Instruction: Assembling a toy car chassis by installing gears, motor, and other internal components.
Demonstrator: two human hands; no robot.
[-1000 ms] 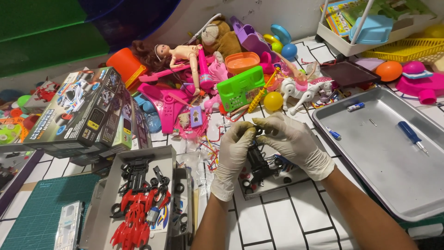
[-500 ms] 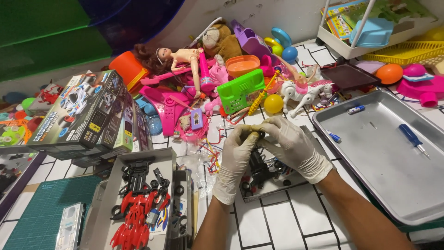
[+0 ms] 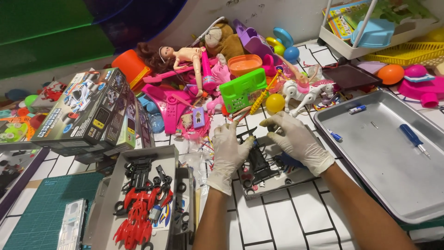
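Both hands (image 3: 263,143) grip black chassis (image 3: 257,159) beside tray (image 3: 393,185)

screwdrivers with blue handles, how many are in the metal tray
1. The blue-handled screwdriver lies on the right side of the metal tray. A small blue-and-white marker-like item sits near the tray's far edge; it is no screwdriver.

Thin, matt white rubbery gloves are covering both hands (image 3: 231,148). The tray (image 3: 384,153) is showing dull brushed metal. The car chassis (image 3: 259,162) is looking like glossy black plastic, the box (image 3: 88,111) like shiny printed cardboard, the teddy bear (image 3: 224,39) like soft plush.
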